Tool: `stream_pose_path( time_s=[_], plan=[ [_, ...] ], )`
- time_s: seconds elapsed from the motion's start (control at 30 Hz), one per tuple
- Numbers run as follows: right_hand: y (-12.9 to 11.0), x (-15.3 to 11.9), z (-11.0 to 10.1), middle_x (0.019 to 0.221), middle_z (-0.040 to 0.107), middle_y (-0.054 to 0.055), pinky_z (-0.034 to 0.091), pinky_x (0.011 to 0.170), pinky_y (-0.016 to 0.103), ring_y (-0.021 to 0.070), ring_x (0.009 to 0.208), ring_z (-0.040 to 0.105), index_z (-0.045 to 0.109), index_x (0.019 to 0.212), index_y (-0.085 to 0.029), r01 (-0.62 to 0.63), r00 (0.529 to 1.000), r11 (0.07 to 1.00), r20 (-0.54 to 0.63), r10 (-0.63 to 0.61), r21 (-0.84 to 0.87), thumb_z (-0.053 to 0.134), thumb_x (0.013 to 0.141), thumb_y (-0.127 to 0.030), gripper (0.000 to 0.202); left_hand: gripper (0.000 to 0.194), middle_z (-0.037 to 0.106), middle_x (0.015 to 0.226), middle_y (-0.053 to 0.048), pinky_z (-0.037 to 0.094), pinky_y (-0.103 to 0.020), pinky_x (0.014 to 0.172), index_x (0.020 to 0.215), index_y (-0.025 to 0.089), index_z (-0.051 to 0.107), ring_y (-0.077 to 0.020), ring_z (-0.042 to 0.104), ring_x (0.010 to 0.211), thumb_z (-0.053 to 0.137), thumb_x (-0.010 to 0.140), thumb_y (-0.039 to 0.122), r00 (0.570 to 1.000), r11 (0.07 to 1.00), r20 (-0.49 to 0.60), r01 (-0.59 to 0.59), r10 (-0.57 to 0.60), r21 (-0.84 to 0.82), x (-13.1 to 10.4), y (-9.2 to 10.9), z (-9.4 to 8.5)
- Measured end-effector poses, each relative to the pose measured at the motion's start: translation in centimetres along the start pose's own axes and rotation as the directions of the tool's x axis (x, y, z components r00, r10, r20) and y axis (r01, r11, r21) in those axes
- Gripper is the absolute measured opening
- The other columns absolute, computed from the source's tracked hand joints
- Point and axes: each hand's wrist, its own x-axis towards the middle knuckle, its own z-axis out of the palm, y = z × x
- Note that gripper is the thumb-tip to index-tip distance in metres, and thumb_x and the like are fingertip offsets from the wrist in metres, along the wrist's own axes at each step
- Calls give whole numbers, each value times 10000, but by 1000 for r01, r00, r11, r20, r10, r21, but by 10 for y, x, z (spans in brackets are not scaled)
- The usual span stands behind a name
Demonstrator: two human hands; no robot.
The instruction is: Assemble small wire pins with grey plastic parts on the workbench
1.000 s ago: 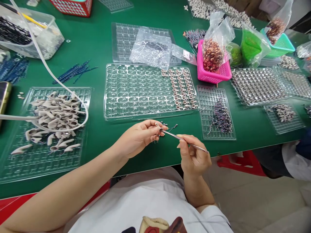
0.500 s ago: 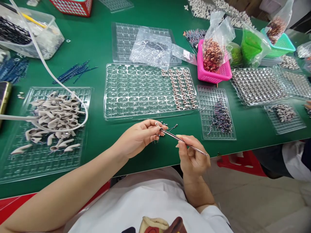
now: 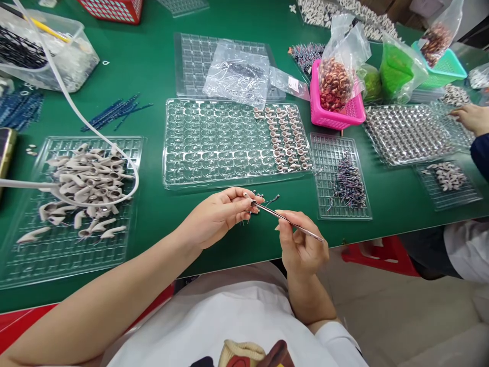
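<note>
Far left: heap of beige casings [image 3: 89, 178] on a clear tray. Left hand [image 3: 212, 216] pinches a small pale part [image 3: 247, 196] between thumb and fingers; the sectioned tray's [image 3: 214, 142] near edge lies just beyond. Step judged: fine tool work on the part, calling for a steady pinch and small tip movements. Right hand [image 3: 303, 244] pinches a slim metal tool [image 3: 273, 211], tip at the part. Table's [image 3: 237, 252] front edge runs close below both hands; tray of wired pieces [image 3: 347, 181] bounds the right.
</note>
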Motion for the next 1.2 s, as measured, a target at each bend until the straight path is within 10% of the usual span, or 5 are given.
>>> stream_pose_path(
  time_s=[0.57,1.2],
  plan=[
    [-1,9,6,771,750,-3,454,409,220,71,440,527,718,871,-215,-377,903,897,-124,411,231,681,856,-214,40,128,702,1023,-53,505,-210,715,917,151,675,-113,620,827,748,859,239,1000,1000,5,1,-1,6,1,-2,-2],
    [3,9,-3,751,748,9,439,391,226,84,441,540,712,851,-201,-322,932,929,-114,345,183,697,828,-208,29,168,705,1044,-73,465,-246,704,926,147,673,-119,591,775,757,841,265,1000,1000,-10,14,-14,16,1,0,-1]
  ],
)
